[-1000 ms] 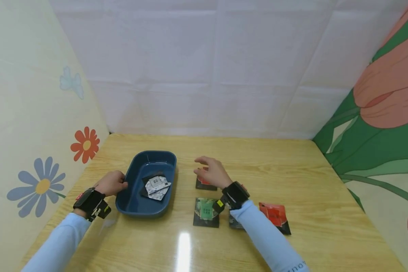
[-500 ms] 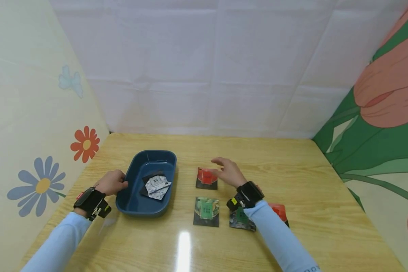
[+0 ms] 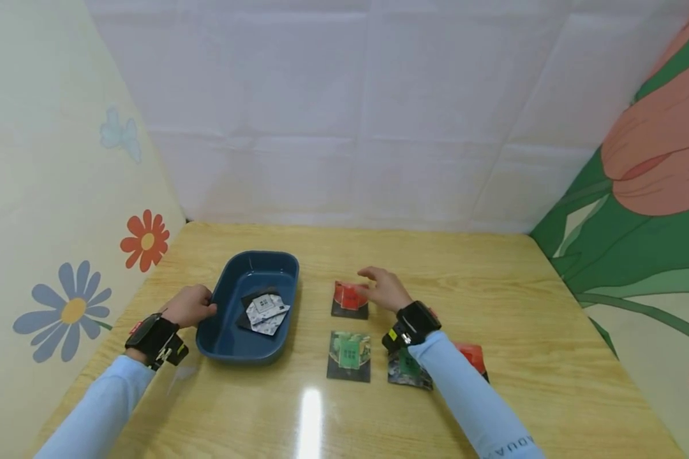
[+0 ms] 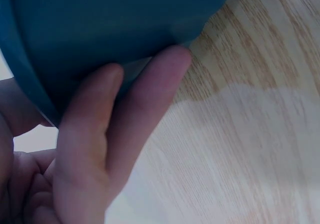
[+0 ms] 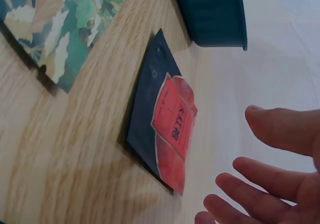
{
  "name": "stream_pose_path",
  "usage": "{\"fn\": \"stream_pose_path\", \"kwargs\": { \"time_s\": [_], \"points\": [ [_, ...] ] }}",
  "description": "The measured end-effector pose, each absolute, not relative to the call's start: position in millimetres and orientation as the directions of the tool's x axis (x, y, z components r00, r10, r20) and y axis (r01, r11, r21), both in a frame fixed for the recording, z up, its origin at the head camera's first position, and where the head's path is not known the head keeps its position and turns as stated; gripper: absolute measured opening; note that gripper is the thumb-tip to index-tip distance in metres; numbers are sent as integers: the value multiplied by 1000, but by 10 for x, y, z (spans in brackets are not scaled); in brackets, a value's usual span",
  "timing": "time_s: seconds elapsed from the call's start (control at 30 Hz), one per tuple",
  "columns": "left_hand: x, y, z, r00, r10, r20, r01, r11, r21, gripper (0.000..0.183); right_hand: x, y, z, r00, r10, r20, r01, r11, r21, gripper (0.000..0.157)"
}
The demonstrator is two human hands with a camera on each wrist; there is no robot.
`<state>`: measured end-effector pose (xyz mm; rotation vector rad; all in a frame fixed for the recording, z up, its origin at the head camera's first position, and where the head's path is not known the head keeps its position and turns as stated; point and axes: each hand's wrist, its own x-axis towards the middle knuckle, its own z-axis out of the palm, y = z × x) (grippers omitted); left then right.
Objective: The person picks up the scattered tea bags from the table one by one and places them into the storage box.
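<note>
In the head view, my left hand (image 3: 188, 307) grips the left rim of a deep blue oblong dish (image 3: 221, 335). The left wrist view has its fingers (image 4: 82, 134) lying against the dish's outer wall, with the thumb at the rim. Black-and-white sachets (image 3: 266, 310) lie overlapping inside the dish. My right hand (image 3: 387, 290) is held just right of a red and black sachet (image 3: 349, 307), fingers spread and nothing in them. That sachet (image 5: 172, 116) lies flat on the wood in the right wrist view, apart from the fingertips.
Nearer to me lies a green and black sachet (image 3: 349, 357). A darker green sachet (image 3: 404, 370) and another red sachet (image 3: 472, 357) are partly covered by my right forearm. Printed walls flank the wooden table (image 3: 551, 357), and a white sheet (image 3: 344, 127) hangs behind it.
My right hand has moved right from above the red sachet, uncovering it, and has nearly stopped in the last half second. The left hand and dish stay put.
</note>
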<state>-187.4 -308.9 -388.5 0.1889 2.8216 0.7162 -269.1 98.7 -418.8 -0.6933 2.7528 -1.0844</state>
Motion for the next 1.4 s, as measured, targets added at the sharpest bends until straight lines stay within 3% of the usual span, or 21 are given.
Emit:
{"fn": "stream_pose_path", "kwargs": {
  "time_s": [0.4,0.63,0.8,1.03,1.4],
  "points": [
    [-1864,-3053,-3846,-969,159,-191,54,884,465,17,-2835,855,-4280,-903,-428,-29,-329,734,-594,50],
    [-1857,-3052,-3851,-967,149,-205,38,885,465,16,-2880,764,-4317,-900,-434,-36,-371,807,-459,53],
    [-1863,-3065,-3860,-969,151,-197,43,884,466,17,-2881,706,-4371,-930,-363,-49,-307,844,-439,55],
    [-1868,-3055,-3871,-967,145,-208,31,882,470,16,-2876,658,-4418,-958,-273,-90,-202,860,-468,39],
    [-1869,-3047,-3857,-966,135,-223,15,884,468,16,-2920,653,-4366,-940,-329,-91,-248,842,-479,28]
  ]
}}
